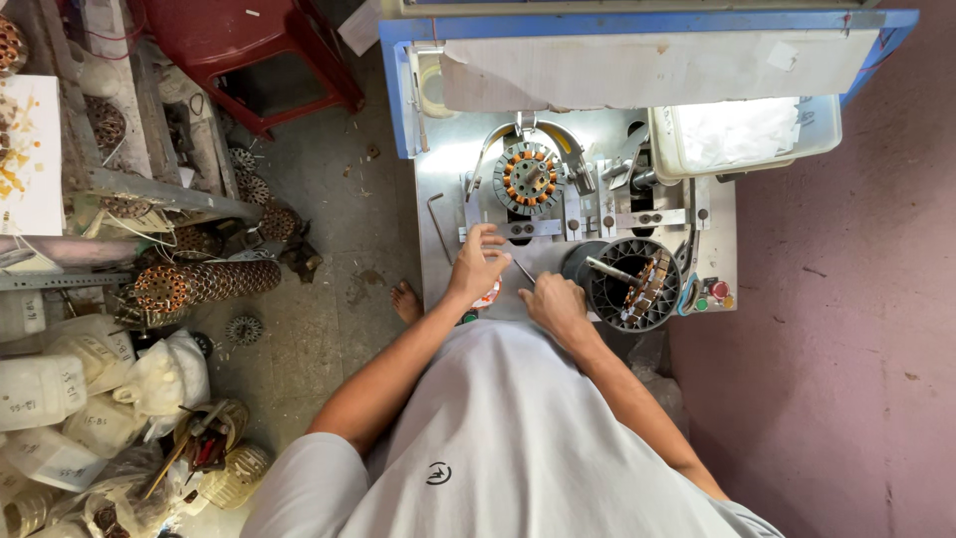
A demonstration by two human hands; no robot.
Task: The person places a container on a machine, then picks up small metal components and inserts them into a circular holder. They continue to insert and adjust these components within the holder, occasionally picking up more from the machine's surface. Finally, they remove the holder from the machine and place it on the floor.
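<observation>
I see the left hand (476,267) resting on the metal bench (443,199), fingers curled loosely downward with the fingertips (490,235) touching the flat bracket just below the stator (528,177). I cannot tell whether they pinch anything; a small red-and-white object shows under the heel of that hand. The right hand (556,304) lies lower, near the bench's front edge, fingers folded around the end of a thin metal rod (524,271) that slants up and left toward the left hand. The grip looks closed on the rod, though the fingertips themselves are hidden from me.

Taking the stator as my landmark: it sits clamped in a grey fixture, a ring of copper windings around a dark core, directly above the left hand. Below and to its right stands a black ribbed basket (633,286) holding a tool handle and some copper-wound parts, just beside the right hand. Right of the stator and slightly above, a white plastic tray (745,134) rests on the bench. Left of the stator a bent hex key (437,224) lies on the bench. Far to the left, on the floor, a row of stacked wound cores (204,282) lies on its side, and beyond it a red stool (249,45) stands above.
</observation>
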